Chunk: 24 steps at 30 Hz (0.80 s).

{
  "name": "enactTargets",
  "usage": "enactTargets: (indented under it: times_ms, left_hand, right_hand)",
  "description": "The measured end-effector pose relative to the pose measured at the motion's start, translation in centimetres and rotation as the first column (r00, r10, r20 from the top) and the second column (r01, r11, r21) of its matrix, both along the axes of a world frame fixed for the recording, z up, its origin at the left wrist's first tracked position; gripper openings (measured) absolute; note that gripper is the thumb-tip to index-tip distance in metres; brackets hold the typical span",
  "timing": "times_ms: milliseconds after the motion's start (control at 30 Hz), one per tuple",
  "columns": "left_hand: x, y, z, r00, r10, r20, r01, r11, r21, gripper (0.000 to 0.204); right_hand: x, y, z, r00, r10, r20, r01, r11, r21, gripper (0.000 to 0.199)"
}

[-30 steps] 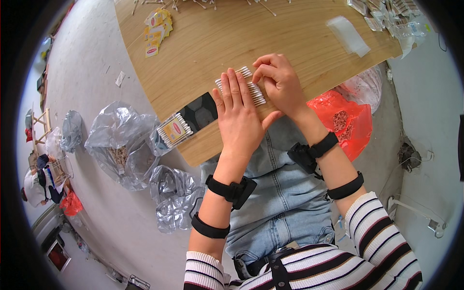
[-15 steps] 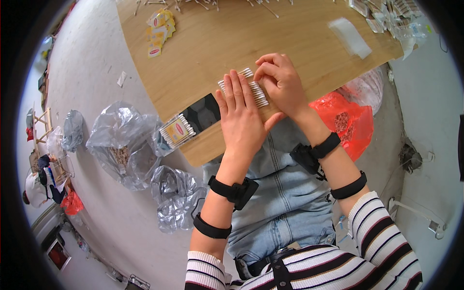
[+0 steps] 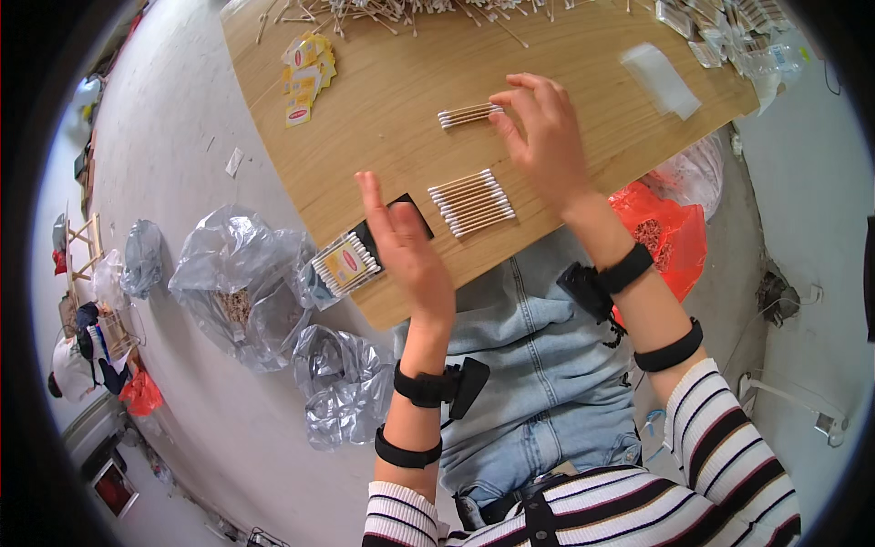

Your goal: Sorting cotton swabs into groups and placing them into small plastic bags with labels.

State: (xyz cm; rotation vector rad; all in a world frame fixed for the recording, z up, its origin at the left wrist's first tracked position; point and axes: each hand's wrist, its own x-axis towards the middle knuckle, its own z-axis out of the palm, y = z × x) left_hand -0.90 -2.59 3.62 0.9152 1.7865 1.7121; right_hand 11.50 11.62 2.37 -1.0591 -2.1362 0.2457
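Observation:
On the wooden table (image 3: 365, 137) a neat row of cotton swabs (image 3: 472, 202) lies side by side between my hands. A smaller group of cotton swabs (image 3: 465, 116) lies farther away. The fingers of my right hand (image 3: 547, 137) are bent and apart, touching that group's right end. My left hand (image 3: 410, 255) is open, its fingers stretched out, left of the row. It partly covers a flat black thing (image 3: 415, 214). Left of this hand, at the table's edge, a clear pack of swabs with a yellow card (image 3: 344, 264) sits.
Loose swabs (image 3: 428, 7) are heaped along the far edge. Yellow cards (image 3: 310, 77) lie far left; clear plastic sheets (image 3: 661, 77) and filled packs (image 3: 706, 27) lie far right. Plastic bags (image 3: 241, 283) and a red bag (image 3: 661, 228) stand beside the table. Another person (image 3: 77, 365) is far left.
My left hand has lifted off the row and moved left, uncovering it. The small group of swabs has shifted away from the row, with my right hand moving alongside.

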Motion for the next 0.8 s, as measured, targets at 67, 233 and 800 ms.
enactTargets:
  times_ms: [67,233,800]
  left_hand:
    - [-0.1,0.6,-0.2,0.989,0.018,0.144,-0.026,0.998,0.056,0.071]
    - [0.4,1.8,-0.4,0.933,-0.025,0.359,-0.029,0.989,0.143,0.072]
    - [-0.3,-0.2,-0.1,0.905,0.166,0.391,-0.256,0.948,0.19,0.057]
  right_hand:
    - [-0.5,-1.8,-0.4,1.0,-0.013,0.016,0.013,1.0,0.019,0.025]
    - [-3.7,-5.3,-1.4,0.983,-0.017,0.182,0.025,0.999,-0.04,0.049]
    - [-8.0,-6.1,-1.6,0.92,0.31,0.238,-0.309,0.95,-0.043,0.049]
